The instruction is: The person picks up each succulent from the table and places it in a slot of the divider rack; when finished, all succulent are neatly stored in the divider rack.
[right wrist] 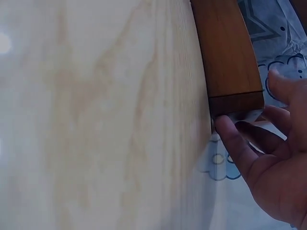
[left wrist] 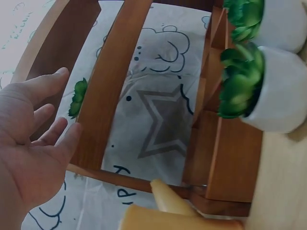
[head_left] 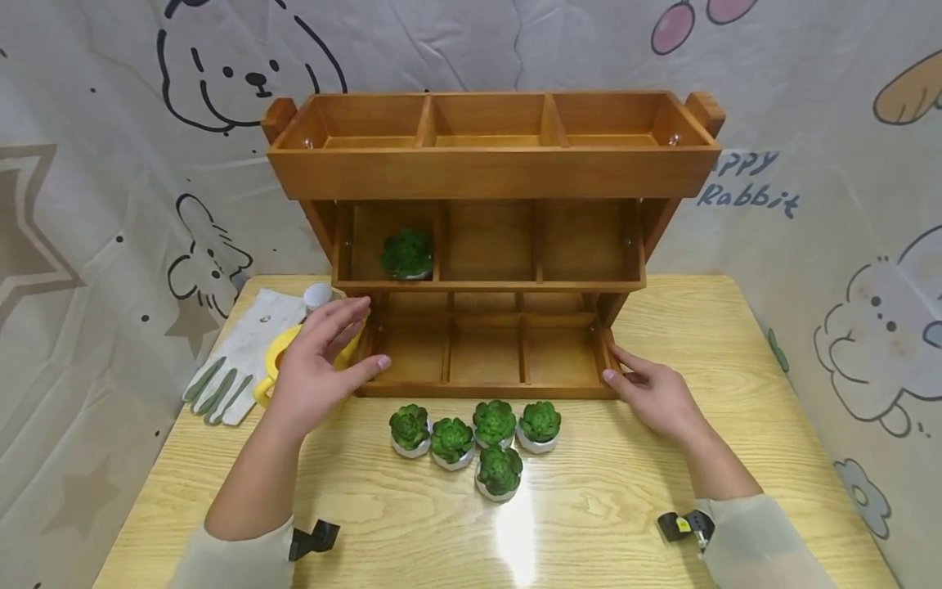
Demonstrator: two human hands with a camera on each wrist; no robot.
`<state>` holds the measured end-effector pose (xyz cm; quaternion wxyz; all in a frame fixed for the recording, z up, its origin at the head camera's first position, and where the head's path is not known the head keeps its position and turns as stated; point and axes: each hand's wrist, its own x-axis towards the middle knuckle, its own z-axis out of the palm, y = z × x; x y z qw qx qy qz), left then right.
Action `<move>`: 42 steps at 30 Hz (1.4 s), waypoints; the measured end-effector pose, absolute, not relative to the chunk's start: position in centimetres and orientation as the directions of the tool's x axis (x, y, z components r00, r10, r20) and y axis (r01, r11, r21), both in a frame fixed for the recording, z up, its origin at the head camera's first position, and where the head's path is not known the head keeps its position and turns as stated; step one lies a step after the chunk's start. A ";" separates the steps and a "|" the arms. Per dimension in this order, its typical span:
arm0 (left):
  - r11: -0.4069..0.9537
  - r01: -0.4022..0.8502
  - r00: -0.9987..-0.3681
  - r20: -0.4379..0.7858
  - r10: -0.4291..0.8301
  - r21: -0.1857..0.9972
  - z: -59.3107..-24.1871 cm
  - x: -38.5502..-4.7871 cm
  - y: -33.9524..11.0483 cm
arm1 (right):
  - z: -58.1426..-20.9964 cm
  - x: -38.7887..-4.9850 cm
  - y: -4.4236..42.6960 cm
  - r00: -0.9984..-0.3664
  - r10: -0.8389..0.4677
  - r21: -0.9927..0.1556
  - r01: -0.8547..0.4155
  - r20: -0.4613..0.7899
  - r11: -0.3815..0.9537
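A three-tier wooden shelf (head_left: 500,173) with divided compartments stands on the table. My right hand (head_left: 658,401) touches the right end of its bottom tier, the thumb at the front corner. In the right wrist view, fingers of that hand (right wrist: 273,158) meet the tier's end (right wrist: 235,103) close to the tabletop. Raised beside the bottom tier's left end, my left hand (head_left: 312,368) has its fingers spread and holds nothing. One green potted succulent (head_left: 407,254) sits in the middle tier's left compartment. Several more succulents in white pots (head_left: 496,425) stand before the shelf.
Behind my left hand is a yellow watering can (head_left: 275,356), partly hidden. Near it lie gray-green gloves (head_left: 235,360) and a small white cup-like item (head_left: 318,295). A printed cloth (head_left: 809,245) hangs around the wooden table (head_left: 589,507).
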<state>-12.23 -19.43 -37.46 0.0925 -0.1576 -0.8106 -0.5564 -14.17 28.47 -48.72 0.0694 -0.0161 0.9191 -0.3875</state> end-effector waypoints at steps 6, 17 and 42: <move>0.348 0.319 -0.947 0.282 0.154 0.881 -39.1 -11.3 -19.5 | -48.8 -14.6 28.4 -0.989 -0.095 -0.695 0.012 -0.115 0.719; 0.350 0.222 -0.972 0.179 0.149 0.910 -42.6 -9.6 -20.2 | -48.5 -14.7 28.5 -0.985 -0.107 -0.656 0.010 -0.137 0.754; 0.405 0.125 -0.964 0.015 0.265 0.906 -47.8 -9.4 -20.6 | -48.6 -14.6 28.2 -0.986 -0.090 -0.667 0.027 -0.140 0.744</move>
